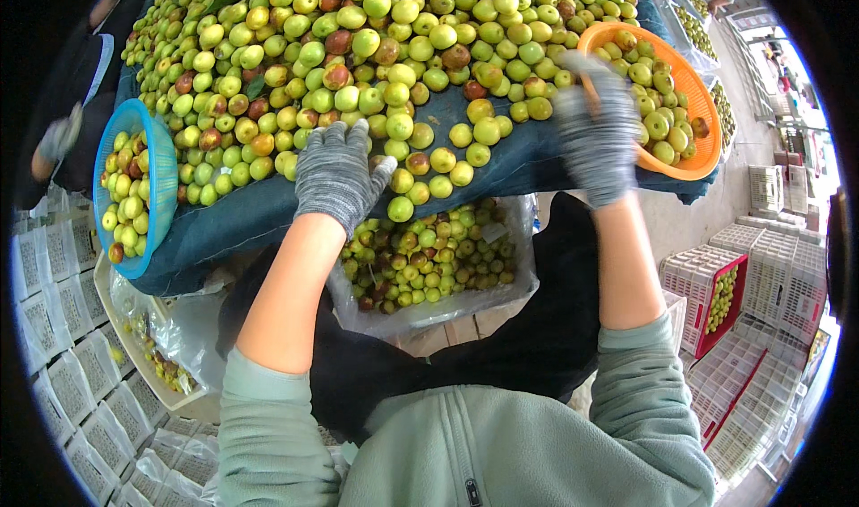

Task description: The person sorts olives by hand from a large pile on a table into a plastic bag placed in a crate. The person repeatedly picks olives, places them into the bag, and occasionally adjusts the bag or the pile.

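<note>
A large heap of green and brown jujubes point(322, 57) covers a table draped in dark blue cloth point(523, 151). My left hand point(339, 175), in a grey knit glove, lies palm down at the near edge of the heap. Its thumb is apart from the fingers, beside some loose jujubes. My right hand point(597, 131), gloved alike and blurred by motion, is at the left rim of an orange plastic basket point(713, 121) holding jujubes. Whether its fingers hold anything is hidden by the blur. Below the table edge, between my knees, a plastic-lined crate point(429, 316) contains more jujubes.
A blue plastic basket point(164, 171) of jujubes tilts at the table's left corner. Beneath it stands a cream crate point(178, 399) with a plastic liner. White crates point(782, 279) are stacked at right, others point(74, 386) at left. Another person's gloved hand point(60, 134) shows at far left.
</note>
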The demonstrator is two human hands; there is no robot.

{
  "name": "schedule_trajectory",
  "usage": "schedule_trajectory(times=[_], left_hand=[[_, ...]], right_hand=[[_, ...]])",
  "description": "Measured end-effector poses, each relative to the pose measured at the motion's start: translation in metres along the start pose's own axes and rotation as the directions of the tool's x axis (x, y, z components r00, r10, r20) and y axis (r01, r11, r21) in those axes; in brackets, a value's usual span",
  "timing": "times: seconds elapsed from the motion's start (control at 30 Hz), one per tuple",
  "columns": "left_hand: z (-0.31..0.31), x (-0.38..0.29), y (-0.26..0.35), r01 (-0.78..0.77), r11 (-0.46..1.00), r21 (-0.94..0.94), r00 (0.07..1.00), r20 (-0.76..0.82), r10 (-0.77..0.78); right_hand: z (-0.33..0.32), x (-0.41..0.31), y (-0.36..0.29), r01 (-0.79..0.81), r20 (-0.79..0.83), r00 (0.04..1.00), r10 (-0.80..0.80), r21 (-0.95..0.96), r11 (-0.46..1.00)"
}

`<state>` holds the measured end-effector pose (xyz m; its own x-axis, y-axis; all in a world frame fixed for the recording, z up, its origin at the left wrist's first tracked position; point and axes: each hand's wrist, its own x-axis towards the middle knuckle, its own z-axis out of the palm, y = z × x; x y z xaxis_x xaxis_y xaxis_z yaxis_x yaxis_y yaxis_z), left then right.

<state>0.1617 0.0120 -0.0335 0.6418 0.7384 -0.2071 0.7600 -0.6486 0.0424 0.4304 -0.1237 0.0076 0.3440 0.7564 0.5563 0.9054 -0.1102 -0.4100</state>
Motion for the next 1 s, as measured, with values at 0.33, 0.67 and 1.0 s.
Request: schedule_trajectory(times=[0.33,0.67,1.0], left_hand=[[0.006,-0.022,0.013,-0.197,0.98,-0.016,0.978,0.058,0.198],[-0.01,-0.015,0.003,-0.229,0.947,-0.227,0.97,-0.138,0.202],[-0.002,-0.017,-0.019,-0.145,0.979,-0.141,0.967,-0.231,0.11]], right_hand=[[0.069,-0.062,-0.08,0.107,0.738,0.674,0.036,-0.146,0.984],[0.093,0.014,-0.037,-0.051,0.246,0.967,0.071,-0.084,0.995],[0.144,0.026,-0.022,-0.238,0.216,0.94,0.265,-0.142,0.961]])
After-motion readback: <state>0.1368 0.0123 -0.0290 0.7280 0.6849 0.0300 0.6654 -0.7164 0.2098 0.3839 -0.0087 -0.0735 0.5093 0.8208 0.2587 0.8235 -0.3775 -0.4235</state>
